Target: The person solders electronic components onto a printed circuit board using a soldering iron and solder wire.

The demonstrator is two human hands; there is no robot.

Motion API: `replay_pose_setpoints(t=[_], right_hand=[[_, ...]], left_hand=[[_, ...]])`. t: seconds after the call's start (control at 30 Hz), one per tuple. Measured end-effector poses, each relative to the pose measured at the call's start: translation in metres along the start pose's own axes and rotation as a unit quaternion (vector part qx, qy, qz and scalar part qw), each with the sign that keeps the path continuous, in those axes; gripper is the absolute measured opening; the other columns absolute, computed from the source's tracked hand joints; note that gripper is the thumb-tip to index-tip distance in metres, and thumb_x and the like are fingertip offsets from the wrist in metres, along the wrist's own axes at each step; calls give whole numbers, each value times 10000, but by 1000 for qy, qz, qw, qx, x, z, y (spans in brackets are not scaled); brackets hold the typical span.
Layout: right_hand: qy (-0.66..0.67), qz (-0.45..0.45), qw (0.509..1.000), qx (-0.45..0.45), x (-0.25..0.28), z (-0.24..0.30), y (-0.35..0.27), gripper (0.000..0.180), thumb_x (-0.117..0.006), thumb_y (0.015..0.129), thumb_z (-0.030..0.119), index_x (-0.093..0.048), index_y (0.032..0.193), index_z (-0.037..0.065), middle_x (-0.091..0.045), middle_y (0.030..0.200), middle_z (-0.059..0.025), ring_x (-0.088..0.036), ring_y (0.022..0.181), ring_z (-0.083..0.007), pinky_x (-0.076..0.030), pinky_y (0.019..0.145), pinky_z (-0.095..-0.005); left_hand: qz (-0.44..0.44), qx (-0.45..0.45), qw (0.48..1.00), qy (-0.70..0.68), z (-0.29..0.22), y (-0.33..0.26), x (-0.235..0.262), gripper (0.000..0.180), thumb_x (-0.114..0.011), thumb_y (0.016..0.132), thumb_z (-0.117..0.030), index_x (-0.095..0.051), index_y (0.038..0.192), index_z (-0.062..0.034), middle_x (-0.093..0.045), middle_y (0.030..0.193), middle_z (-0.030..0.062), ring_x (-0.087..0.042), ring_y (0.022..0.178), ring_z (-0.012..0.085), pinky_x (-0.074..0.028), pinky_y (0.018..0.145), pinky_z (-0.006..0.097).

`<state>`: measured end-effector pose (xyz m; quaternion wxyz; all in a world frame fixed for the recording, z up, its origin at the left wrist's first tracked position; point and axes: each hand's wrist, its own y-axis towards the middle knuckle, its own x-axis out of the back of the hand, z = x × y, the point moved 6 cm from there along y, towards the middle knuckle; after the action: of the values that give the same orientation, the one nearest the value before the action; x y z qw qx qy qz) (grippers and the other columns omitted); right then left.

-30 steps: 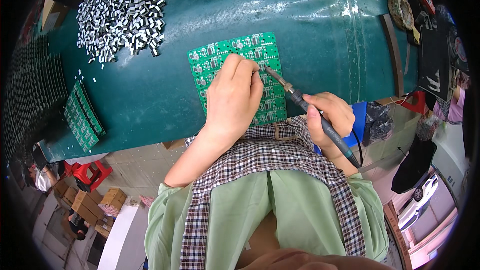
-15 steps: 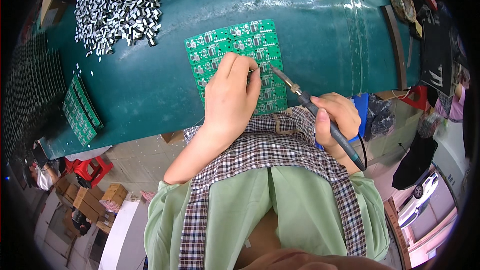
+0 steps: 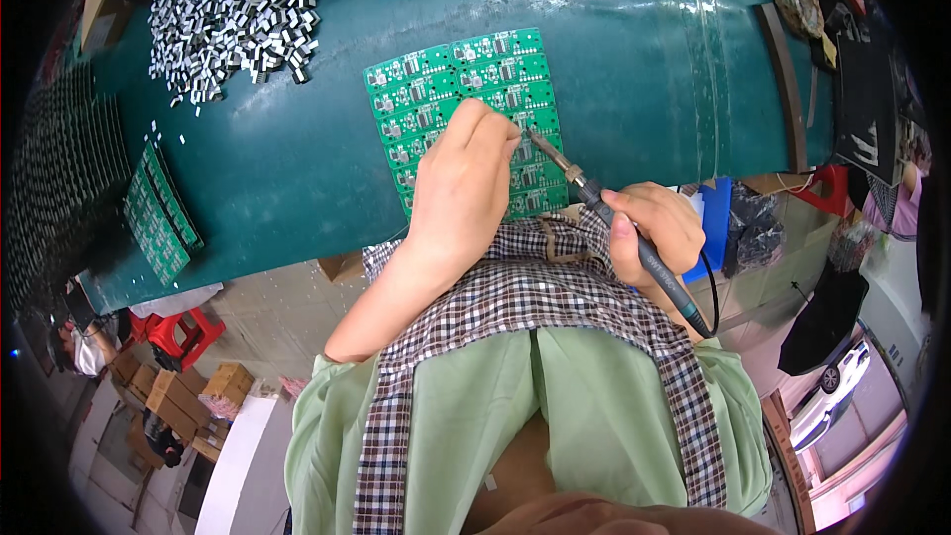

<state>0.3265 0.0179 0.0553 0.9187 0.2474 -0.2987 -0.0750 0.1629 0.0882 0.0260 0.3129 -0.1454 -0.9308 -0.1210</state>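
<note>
A panel of green circuit boards (image 3: 396,99) lies on the bench before me, with small parts and a dark chip on each board. My right hand (image 3: 659,233) grips a soldering iron (image 3: 649,263) like a pen. The iron's tip points up and left and meets a board in the panel's right column. Over the middle of the panel, my left hand (image 3: 466,168) pinches thin solder wire between thumb and forefinger, close by the iron's tip. Those fingers mostly cover the wire, and the hand hides several boards beneath it.
A heap of small black-and-white parts (image 3: 238,15) covers the far left of the green bench (image 3: 634,59). More green boards (image 3: 158,218) lie at the left edge, beside a dark stack of panels (image 3: 59,178). At the right are a dark bar (image 3: 785,89) and a round tin (image 3: 795,2).
The iron and my right hand have shifted slightly left. My left hand has moved a little right and its pinch has turned, hiding the wire's end. The panel has slid slightly away from me.
</note>
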Motion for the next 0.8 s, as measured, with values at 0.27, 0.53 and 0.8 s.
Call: replay_pose_setpoints(t=[0.27,0.53,0.8], right_hand=[[-3,-17,1000,2,9,5,-7,104,-631,726,67,-661,783,-15,-623,615,-107,-608,504,-227,-470,463,-304],[-11,-13,1000,4,2,4,-5,123,-655,724,57,-671,820,-18,-630,631,-104,-609,513,-222,-469,467,-295],[-15,-7,1000,-14,5,7,-9,128,-653,713,55,-669,817,-17,-632,632,-111,-616,520,-226,-476,475,-294]], left_hand=[[-24,19,999,37,-5,-11,5,120,-677,777,2,-596,859,-32,-552,811,66,-563,637,190,-437,533,312],[-31,20,999,40,-1,-14,4,122,-645,792,12,-584,891,-28,-556,844,82,-540,645,222,-443,562,329],[-51,-20,998,36,-7,-17,4,128,-651,787,28,-595,889,-25,-565,825,57,-483,572,151,-403,525,276]])
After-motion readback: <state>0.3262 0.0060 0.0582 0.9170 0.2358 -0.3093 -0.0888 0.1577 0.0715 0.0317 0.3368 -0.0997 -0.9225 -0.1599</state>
